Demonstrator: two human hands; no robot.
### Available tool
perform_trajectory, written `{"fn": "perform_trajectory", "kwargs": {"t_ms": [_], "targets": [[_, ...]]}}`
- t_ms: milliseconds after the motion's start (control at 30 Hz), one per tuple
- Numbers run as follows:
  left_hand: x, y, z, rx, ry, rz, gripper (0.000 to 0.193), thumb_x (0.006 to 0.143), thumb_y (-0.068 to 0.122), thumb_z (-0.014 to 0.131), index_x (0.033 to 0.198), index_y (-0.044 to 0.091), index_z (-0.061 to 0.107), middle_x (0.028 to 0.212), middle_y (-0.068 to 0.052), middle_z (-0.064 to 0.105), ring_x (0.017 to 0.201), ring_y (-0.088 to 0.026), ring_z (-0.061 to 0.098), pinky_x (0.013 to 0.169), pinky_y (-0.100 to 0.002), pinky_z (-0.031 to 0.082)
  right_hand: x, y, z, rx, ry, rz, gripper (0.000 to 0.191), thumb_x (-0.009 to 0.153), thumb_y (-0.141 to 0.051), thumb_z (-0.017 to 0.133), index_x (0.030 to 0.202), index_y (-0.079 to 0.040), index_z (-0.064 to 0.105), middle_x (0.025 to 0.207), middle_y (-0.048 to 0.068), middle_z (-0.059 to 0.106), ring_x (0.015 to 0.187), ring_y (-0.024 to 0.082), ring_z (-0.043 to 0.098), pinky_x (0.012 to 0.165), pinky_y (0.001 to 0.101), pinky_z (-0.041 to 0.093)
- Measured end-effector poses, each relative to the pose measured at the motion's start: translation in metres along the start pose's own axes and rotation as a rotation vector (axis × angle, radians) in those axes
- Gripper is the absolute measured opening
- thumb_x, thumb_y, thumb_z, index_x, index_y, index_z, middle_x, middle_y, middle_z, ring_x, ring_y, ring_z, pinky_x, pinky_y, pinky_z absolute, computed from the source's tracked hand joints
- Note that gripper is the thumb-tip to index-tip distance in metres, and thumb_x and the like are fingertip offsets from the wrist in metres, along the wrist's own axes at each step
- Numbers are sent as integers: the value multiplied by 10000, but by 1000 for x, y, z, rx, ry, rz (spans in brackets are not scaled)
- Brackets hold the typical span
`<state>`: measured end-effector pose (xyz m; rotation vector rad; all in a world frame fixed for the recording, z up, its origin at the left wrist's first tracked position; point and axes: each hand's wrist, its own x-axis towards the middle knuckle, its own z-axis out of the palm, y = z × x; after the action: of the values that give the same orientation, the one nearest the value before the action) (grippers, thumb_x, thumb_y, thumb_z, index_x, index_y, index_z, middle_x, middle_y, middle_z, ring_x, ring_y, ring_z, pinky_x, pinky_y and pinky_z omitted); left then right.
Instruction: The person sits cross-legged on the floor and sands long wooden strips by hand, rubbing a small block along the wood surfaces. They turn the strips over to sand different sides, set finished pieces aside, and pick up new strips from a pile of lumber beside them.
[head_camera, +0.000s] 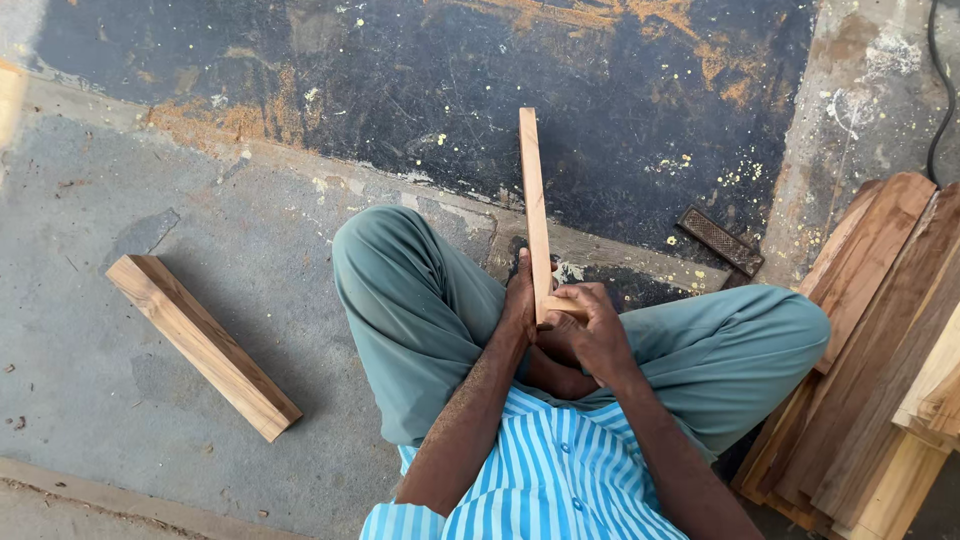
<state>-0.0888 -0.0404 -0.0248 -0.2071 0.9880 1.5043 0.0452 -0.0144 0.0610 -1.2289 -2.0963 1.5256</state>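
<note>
Seated cross-legged on the concrete floor (250, 250), in green trousers (420, 310) and a blue-striped shirt (550, 470). Both hands meeting over the lap, gripping the near end of a thin wooden strip (534, 200) that points away, out over the dark stained patch of floor (450, 90). Left hand (520, 300) wrapped around the strip's left side, fingers curled shut on it, thumb up along the wood. Right hand (590, 325) clasped over the bottom end, fingers (578, 297) folded tight against it. Off to the left, well apart, a thick wooden block (200, 345) lying flat on the floor. At the right edge, a stack of wooden planks (880, 340). Beyond the right knee, a small dark ridged rasp-like tool (720, 240), with a black cable (935, 90) in the upper right corner
</note>
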Motion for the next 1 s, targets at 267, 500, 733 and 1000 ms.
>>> {"fn": "perform_trajectory", "kwargs": {"t_ms": [267,500,733,1000], "targets": [[32,-10,-12,82,-198,22,760,978,772,351,1054,63,615,681,-30,568,565,-130,575,517,-276,495,-8,-33,31,-364,145,-54,576,718,-416,907,1101,-30,718,1059,110,592,967,260,649,857,390,553],[31,-6,-13,144,0,-37,727,970,759,346,926,114,680,740,-23,613,658,-141,610,574,-297,505,-7,-30,40,-409,157,-7,547,709,-415,911,1034,-22,711,1029,125,595,943,273,646,836,409,541],[33,-5,-15,110,-24,26,724,979,766,367,930,100,648,732,-21,592,642,-140,594,566,-304,495,15,-26,42,-415,203,-172,609,705,-402,929,1072,9,671,1051,134,589,966,288,646,853,416,543],[46,-6,-22,-38,-59,-18,770,956,815,426,1027,76,629,756,-20,581,645,-131,598,565,-295,533,16,-28,46,-396,121,-82,642,706,-444,908,1095,5,666,1038,119,564,946,255,643,795,405,574]]}}
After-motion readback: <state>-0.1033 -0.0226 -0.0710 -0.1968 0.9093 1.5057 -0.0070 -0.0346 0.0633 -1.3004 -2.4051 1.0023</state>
